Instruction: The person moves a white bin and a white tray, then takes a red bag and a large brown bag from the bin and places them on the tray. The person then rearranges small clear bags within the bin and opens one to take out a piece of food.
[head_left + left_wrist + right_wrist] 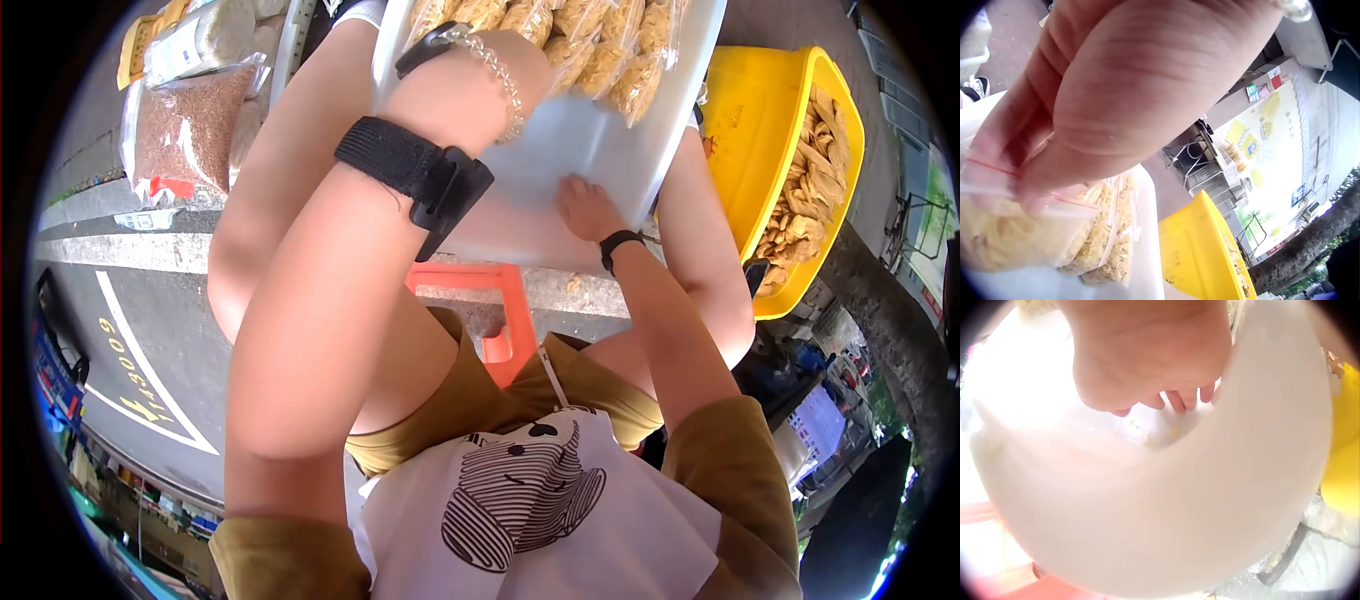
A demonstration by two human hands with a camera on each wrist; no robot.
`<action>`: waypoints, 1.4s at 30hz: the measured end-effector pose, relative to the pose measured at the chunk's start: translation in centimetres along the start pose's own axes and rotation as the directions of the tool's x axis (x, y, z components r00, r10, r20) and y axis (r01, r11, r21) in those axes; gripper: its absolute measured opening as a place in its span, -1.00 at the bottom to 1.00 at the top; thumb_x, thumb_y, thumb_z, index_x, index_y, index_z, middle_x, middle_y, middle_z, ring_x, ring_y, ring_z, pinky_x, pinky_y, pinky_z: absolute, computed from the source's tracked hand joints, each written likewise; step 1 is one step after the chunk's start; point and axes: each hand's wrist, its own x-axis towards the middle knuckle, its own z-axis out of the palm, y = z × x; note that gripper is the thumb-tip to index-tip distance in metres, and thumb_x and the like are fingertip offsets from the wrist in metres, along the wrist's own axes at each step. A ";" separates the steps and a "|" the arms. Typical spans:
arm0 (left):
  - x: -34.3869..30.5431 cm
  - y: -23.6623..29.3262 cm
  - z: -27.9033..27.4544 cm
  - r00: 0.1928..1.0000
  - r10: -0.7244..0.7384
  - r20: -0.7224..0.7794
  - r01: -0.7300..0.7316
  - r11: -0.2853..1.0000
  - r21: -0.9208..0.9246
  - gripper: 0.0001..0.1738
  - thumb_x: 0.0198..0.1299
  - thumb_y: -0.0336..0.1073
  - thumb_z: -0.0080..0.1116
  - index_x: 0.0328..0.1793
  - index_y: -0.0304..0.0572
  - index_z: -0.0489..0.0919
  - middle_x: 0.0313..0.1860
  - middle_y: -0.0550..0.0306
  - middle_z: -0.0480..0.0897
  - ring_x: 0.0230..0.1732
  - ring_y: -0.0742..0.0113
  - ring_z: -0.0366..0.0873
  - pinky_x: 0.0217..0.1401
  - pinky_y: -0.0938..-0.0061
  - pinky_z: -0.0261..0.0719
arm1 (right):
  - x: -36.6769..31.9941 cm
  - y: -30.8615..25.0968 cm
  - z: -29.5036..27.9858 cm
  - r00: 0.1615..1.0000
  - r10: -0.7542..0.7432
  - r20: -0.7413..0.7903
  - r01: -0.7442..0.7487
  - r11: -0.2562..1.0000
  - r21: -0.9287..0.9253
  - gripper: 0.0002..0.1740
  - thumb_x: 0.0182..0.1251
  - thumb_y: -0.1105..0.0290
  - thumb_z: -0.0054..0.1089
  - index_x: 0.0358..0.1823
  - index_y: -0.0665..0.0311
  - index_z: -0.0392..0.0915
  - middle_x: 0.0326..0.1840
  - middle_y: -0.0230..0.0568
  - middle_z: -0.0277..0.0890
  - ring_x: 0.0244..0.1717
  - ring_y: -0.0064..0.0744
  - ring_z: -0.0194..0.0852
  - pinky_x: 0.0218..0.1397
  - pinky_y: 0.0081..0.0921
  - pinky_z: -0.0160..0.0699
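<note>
A white plastic tub (530, 205) sits between the person's legs, its far part holding clear zip bags (605, 70) of pale yellow, dry-looking pieces. Over these bags reaches the left hand (525, 75); in the left wrist view its thumb and fingers pinch the red-striped top of one zip bag (1016, 234). More filled bags (1113, 244) stand upright beside that one. Down inside the near part of the tub is the right hand (590, 212), close to the side wall. The right wrist view shows its fingertips (1179, 403) pointing down over small yellow crumbs, with nothing in them.
To the right stands a yellow tub (755, 130) with light brown, flat pieces (815, 180). At the left are a bag of reddish grains (190, 125) and other wrapped packs (205, 45). An orange-red plastic stool (515, 310) shows between the legs.
</note>
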 end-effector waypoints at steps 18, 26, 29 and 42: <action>-0.4 0.8 -3.2 0.991 -0.087 0.099 0.098 0.988 -0.116 -0.69 0.14 -0.27 -0.10 -0.25 -0.31 0.61 -0.33 -0.26 0.60 -0.24 -0.11 0.59 -0.16 0.21 0.53 | 2.6 0.7 2.4 0.846 0.183 0.500 -0.341 0.907 0.246 -0.46 0.32 -0.01 -0.34 0.10 0.15 0.44 -0.04 0.10 0.48 0.07 0.05 0.39 0.23 -0.20 0.26; -0.5 2.0 -2.2 0.999 -0.038 0.027 0.038 0.999 -0.014 -0.50 0.23 -0.07 -0.31 -0.18 -0.25 0.62 -0.17 -0.24 0.59 -0.12 -0.06 0.58 -0.03 0.18 0.50 | -1.1 -2.1 -6.6 0.778 0.325 0.537 -0.480 0.860 0.175 -0.78 -0.23 0.36 0.01 -0.60 0.37 0.53 -0.38 0.11 0.54 -0.44 0.12 0.46 -0.40 -0.16 0.36; -0.7 2.1 -1.7 0.987 -0.155 0.036 0.159 0.969 -0.189 -0.46 0.22 -0.01 -0.31 -0.09 -0.24 0.60 -0.10 -0.21 0.58 -0.05 -0.03 0.55 0.09 0.21 0.44 | -2.2 -2.6 -8.2 0.733 0.280 0.620 -0.488 0.852 0.192 -0.77 -0.22 0.32 0.00 -0.65 0.37 0.52 -0.47 0.11 0.52 -0.54 0.04 0.41 -0.43 -0.22 0.36; -1.8 1.4 -2.6 0.988 -0.153 0.025 0.155 0.980 -0.127 -0.62 0.19 -0.16 -0.12 -0.08 -0.25 0.58 -0.14 -0.06 0.63 -0.08 0.12 0.57 0.03 0.31 0.47 | -5.7 -4.1 -9.7 0.824 0.027 0.565 -0.213 0.940 0.266 -0.72 -0.07 0.29 0.14 -0.52 0.44 0.51 -0.52 -0.04 0.50 -0.57 -0.28 0.39 -0.45 -0.42 0.37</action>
